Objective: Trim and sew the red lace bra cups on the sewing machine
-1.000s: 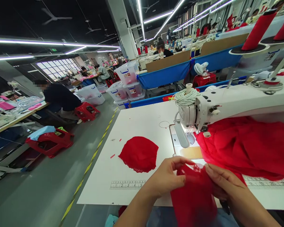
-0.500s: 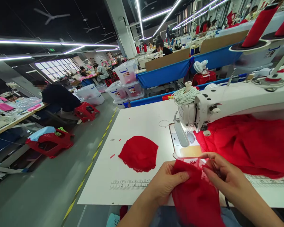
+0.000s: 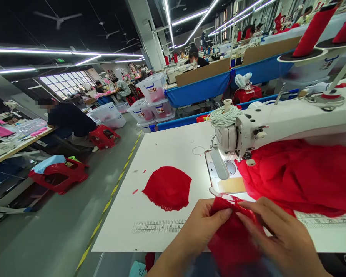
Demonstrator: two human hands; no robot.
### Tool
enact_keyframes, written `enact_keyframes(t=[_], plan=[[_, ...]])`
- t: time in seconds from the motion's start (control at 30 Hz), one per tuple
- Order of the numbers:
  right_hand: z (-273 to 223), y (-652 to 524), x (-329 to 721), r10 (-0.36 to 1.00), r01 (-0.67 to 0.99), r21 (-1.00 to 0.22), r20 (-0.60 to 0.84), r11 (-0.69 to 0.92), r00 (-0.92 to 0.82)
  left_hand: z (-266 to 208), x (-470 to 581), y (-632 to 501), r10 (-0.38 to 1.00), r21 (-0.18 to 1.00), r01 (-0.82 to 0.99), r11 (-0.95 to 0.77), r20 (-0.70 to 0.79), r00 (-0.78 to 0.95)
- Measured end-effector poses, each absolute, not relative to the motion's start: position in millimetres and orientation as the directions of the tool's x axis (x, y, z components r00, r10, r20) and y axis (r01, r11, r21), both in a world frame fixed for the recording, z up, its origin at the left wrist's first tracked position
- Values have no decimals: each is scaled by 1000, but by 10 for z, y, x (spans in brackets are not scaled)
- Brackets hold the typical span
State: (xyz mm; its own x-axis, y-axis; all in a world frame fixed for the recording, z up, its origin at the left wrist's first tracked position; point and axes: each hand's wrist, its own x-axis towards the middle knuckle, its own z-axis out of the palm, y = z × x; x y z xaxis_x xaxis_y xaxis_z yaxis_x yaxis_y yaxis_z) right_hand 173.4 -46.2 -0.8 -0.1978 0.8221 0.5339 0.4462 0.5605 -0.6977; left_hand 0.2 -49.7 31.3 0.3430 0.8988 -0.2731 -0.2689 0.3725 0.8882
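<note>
My left hand point(image 3: 198, 227) and right hand point(image 3: 281, 227) are gripping a red fabric piece point(image 3: 232, 244) over the worktop's point(image 3: 119, 215) near edge, fingers pinching. I'm favouring light, even tension, avoiding stretching its lacy edge point(image 3: 229, 198).

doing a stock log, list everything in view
flat tabletop: 1, white, foreground
sewing machine: 1, white, tabletop right
lacy cloth: 1, red, foreground centre
rounded flat cloth: 1, red, tabletop left
bunched cloth heap: 1, red, under machine arm
coiled cord: 1, pale green, machine head
ruler scale: 1, black, tabletop front
large thread cones: 2, red, upper right
lidded plastic bins: several, clear, behind tabletop
plastic stools: several, red, left aisle
tube lights: several, white, overhead
workers: several, varied clothing, background
left hand: 1, bare, pinching lacy cloth
right hand: 1, bare, gripping lacy cloth
</note>
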Motion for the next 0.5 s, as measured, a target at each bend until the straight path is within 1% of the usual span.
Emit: enact_keyframes(t=[0.07,0.13,0.17,0.23,0.3,0.37,0.43,0.5], plan=[[-34,-456,1697,761,443,-627,592,641,-263,347,34,-505,916,929,-200,312,-237,325],[-55,-460,1659,773,474,-628,597,616,-214,350,43,-508,919,934,-185,305,-238,314],[-55,-470,1640,804,493,-661,573,566,-156,339,40,-509,917,922,-210,325,-253,307],[-28,-497,1603,874,493,-762,485,419,8,299,26,-513,909,876,-293,382,-300,289],[22,-521,1580,916,431,-860,369,273,156,254,16,-521,907,839,-358,410,-333,257],[66,-529,1598,951,298,-935,251,191,179,222,15,-532,908,822,-391,413,-339,245],[80,-529,1689,984,56,-989,140,135,107,211,10,-532,910,800,-434,414,-348,227],[60,-544,1853,996,-156,-983,92,94,17,228,-28,-512,917,768,-507,391,-369,148]])
